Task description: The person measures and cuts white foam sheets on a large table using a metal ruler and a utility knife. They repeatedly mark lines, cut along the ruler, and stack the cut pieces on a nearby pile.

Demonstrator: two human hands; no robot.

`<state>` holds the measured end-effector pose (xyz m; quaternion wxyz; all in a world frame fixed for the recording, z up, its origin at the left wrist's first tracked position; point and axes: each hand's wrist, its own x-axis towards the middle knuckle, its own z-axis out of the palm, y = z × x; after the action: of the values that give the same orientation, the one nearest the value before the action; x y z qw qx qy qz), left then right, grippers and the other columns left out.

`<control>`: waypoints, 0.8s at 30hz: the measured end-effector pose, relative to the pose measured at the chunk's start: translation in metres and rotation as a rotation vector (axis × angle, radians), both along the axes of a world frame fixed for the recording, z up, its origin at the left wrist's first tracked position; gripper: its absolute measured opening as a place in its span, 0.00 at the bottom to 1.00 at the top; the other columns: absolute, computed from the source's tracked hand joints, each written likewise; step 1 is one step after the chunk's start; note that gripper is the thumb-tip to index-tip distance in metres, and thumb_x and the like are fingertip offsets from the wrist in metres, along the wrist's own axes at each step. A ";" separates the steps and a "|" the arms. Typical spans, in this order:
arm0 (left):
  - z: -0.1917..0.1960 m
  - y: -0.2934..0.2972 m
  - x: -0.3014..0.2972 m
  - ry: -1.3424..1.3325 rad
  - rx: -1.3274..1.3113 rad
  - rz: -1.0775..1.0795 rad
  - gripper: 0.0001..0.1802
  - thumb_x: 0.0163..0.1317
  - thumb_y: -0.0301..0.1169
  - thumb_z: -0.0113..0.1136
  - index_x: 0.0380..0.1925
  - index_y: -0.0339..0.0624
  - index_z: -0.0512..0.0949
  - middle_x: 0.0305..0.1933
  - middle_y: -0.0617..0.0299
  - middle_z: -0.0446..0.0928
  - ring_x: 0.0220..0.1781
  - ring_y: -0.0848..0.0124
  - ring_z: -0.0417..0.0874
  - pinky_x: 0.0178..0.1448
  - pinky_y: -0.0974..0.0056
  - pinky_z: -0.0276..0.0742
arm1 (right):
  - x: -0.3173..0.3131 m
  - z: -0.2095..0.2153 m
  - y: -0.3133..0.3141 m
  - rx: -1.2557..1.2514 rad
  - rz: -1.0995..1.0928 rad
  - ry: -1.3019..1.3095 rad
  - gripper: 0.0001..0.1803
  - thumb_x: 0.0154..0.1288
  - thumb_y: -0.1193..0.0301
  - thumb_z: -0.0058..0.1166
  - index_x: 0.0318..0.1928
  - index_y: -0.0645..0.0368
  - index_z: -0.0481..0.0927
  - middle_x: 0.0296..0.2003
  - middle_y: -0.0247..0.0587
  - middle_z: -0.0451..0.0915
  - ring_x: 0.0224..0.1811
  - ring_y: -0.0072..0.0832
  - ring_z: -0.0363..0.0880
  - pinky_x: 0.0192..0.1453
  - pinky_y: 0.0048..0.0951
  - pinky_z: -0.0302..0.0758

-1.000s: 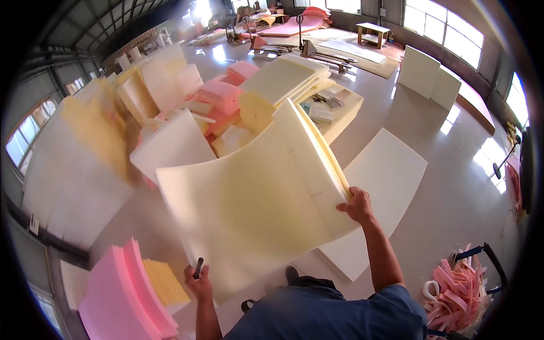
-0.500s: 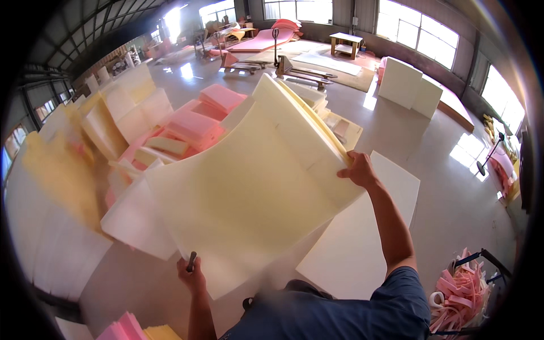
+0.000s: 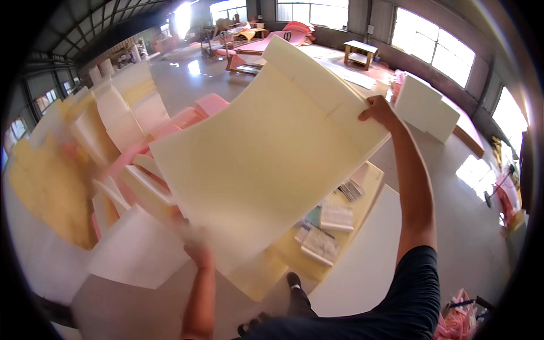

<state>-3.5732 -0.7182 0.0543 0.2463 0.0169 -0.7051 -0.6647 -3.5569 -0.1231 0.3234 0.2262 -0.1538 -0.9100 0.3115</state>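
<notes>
A large, pale cream foam sheet (image 3: 260,153) is raised and tilted in front of me, its body bowed. My right hand (image 3: 381,111) grips its upper right edge, fingers wrapped round it. At the sheet's lower left edge is my left hand (image 3: 198,249), smeared by motion; what its fingers do, and the dark stick-like thing seen in it earlier, cannot be made out. Under the sheet, a yellowish foam board (image 3: 272,255) carries a white bundle (image 3: 336,217), a printed bundle (image 3: 319,245) and a small grey stack (image 3: 351,190). The sheet hides part of that board.
A white panel (image 3: 351,266) lies on the floor beside my right arm. To the left stand foam sheets (image 3: 39,187) and pink foam blocks (image 3: 211,103). White blocks (image 3: 425,107) and a small table (image 3: 360,54) stand farther off. Pink scraps (image 3: 456,320) fill the lower right corner.
The sheet has risen and swung to the right with my right hand, uncovering the board and its bundles. My left hand has shifted slightly up and blurred. The view has turned a little.
</notes>
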 end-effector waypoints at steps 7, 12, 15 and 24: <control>-0.056 0.106 -0.106 -0.144 -0.192 0.123 0.22 0.55 0.31 0.69 0.17 0.45 0.62 0.21 0.72 0.61 0.25 0.75 0.60 0.30 0.65 0.60 | -0.170 -0.031 0.163 0.078 0.026 -0.261 0.30 0.35 0.65 0.70 0.45 0.65 0.83 0.49 0.52 0.79 0.50 0.38 0.79 0.52 0.40 0.76; -0.148 0.166 -0.147 -0.445 -0.348 0.075 0.18 0.56 0.37 0.69 0.23 0.36 0.72 0.23 0.66 0.72 0.25 0.71 0.71 0.32 0.63 0.69 | -0.257 -0.194 0.245 0.136 -0.242 -0.583 0.43 0.39 0.61 0.72 0.60 0.58 0.73 0.56 0.51 0.77 0.62 0.41 0.72 0.62 0.38 0.71; -0.197 0.123 -0.121 -0.518 -0.623 0.199 0.19 0.55 0.40 0.69 0.26 0.33 0.76 0.24 0.60 0.77 0.27 0.68 0.77 0.34 0.62 0.73 | -0.255 -0.273 0.120 0.377 -0.253 -0.576 0.40 0.51 0.54 0.63 0.65 0.49 0.68 0.67 0.41 0.66 0.70 0.42 0.61 0.70 0.40 0.63; -0.233 -0.019 -0.008 -0.502 -0.362 0.342 0.18 0.56 0.39 0.66 0.21 0.35 0.73 0.20 0.57 0.73 0.24 0.63 0.73 0.32 0.57 0.71 | -0.249 -0.274 0.164 0.365 -0.453 -0.558 0.24 0.62 0.61 0.52 0.59 0.49 0.72 0.60 0.39 0.72 0.63 0.39 0.70 0.66 0.43 0.68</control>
<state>-3.5816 -0.7368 -0.1789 0.1722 0.2538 -0.8370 -0.4532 -3.8063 0.0408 0.0491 0.0571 -0.3864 -0.9199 0.0333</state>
